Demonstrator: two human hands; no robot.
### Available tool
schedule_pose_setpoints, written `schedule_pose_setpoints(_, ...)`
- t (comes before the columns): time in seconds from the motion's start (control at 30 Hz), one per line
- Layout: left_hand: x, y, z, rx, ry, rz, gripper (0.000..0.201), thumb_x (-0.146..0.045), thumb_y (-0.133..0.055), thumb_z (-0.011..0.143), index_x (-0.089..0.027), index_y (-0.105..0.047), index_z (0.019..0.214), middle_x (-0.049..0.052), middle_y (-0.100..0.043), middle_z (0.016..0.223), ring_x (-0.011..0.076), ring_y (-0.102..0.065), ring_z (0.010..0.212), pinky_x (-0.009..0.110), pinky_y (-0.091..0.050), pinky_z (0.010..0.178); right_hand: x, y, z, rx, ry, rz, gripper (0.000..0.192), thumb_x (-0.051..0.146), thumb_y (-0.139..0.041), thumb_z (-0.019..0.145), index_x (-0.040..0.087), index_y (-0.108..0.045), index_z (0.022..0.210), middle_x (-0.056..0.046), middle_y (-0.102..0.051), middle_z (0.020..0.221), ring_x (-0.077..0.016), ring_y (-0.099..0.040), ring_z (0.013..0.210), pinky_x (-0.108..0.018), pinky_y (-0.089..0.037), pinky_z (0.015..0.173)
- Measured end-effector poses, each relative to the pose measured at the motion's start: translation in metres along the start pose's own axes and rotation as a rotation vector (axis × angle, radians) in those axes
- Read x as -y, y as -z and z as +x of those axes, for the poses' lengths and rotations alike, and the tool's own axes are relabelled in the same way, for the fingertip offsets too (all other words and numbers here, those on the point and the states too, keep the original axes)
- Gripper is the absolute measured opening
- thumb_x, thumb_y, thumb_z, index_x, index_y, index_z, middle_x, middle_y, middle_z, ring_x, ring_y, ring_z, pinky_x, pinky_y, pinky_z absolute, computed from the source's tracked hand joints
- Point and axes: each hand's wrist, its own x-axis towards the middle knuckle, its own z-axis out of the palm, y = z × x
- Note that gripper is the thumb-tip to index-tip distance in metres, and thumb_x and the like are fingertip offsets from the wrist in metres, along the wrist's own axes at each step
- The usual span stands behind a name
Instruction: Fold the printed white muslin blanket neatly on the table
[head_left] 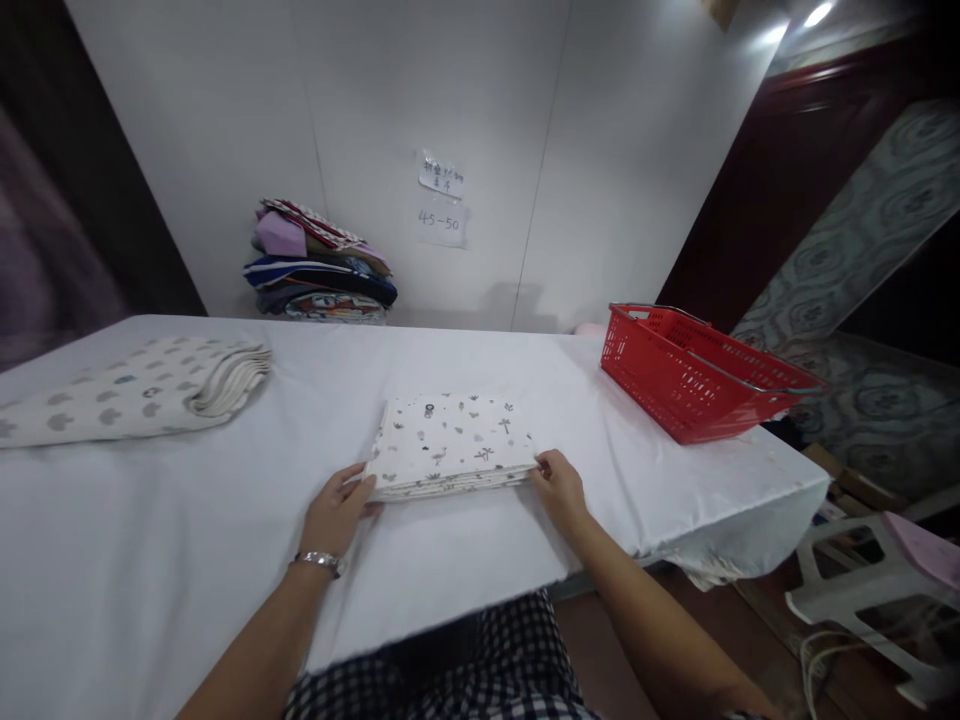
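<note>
A white cloth [457, 440] with small grey palm trees and birds printed on it lies folded into a thick rectangle in front of me. My left hand [339, 505] grips its near left corner, thumb on top and fingers underneath. At the near right corner my right hand [559, 492] pinches the folded edge. Several layers show along the near side. Part of the fingers of both hands is hidden by the cloth.
A larger folded cloth [142, 390] with grey prints lies at the left of the white-covered table [480, 565]. Against the wall stands a stack of folded fabrics [322, 270]. A red plastic basket [667, 385] sits at the right, near a white stool [862, 580] on the floor.
</note>
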Motion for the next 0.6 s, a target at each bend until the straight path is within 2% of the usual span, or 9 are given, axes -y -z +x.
schedule_pose_setpoints(0.23,0.0009,0.0015,0.001,-0.002,-0.037,0.011,0.04,-0.028,-0.063,0.067,-0.016,-0.055,0.105,0.007,-0.068,0.086,0.0128,-0.062,0.052,0.025,-0.054,0.053,-0.0013,0.0002,0.0043,-0.006,0.004,-0.104,0.009,0.027,-0.044,0.075,0.02,-0.048,0.077,0.003,-0.052,0.069,-0.0103,-0.047,0.062,-0.02,-0.032,0.058)
schedule_pose_setpoints(0.43,0.0035,0.0019,0.0024,-0.006,-0.068,0.091,0.046,-0.036,-0.062,0.065,-0.017,-0.054,0.105,0.005,-0.068,0.083,0.013,-0.06,0.047,0.027,-0.053,0.052,-0.007,-0.0013,0.0027,0.087,-0.031,-0.192,0.009,0.028,-0.045,0.074,0.02,-0.049,0.078,0.003,-0.054,0.068,-0.0107,-0.046,0.059,-0.021,-0.029,0.055)
schedule_pose_setpoints(0.6,0.0074,-0.0002,0.003,-0.013,-0.092,0.158,0.046,-0.04,-0.06,0.064,-0.017,-0.054,0.103,0.004,-0.068,0.081,0.0136,-0.06,0.045,0.027,-0.051,0.052,-0.0105,-0.0007,-0.002,0.109,-0.035,-0.204,0.011,0.03,-0.044,0.076,0.021,-0.049,0.079,0.004,-0.053,0.067,-0.0109,-0.046,0.059,-0.021,-0.028,0.055)
